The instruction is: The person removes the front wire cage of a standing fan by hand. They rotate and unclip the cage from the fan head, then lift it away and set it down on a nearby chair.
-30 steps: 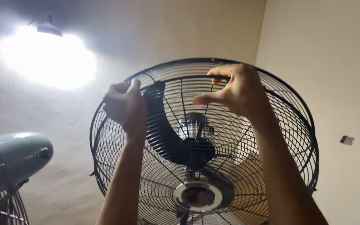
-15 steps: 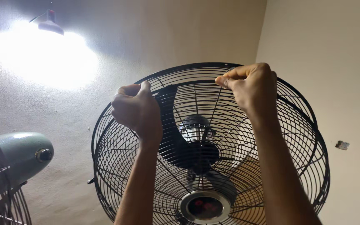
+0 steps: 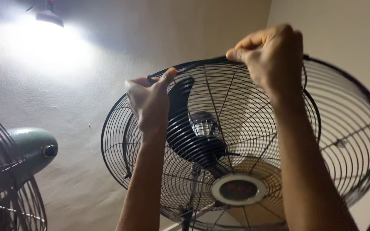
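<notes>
Both hands are up at the top rim of the black fan's wire guard (image 3: 245, 128): the left hand (image 3: 150, 100) is closed on the rim, the right hand (image 3: 270, 57) pinched on it. The guard could slip and drop onto the blades (image 3: 185, 124). A green fan (image 3: 28, 147) crowds the left; the lamp (image 3: 48, 16) glares.
</notes>
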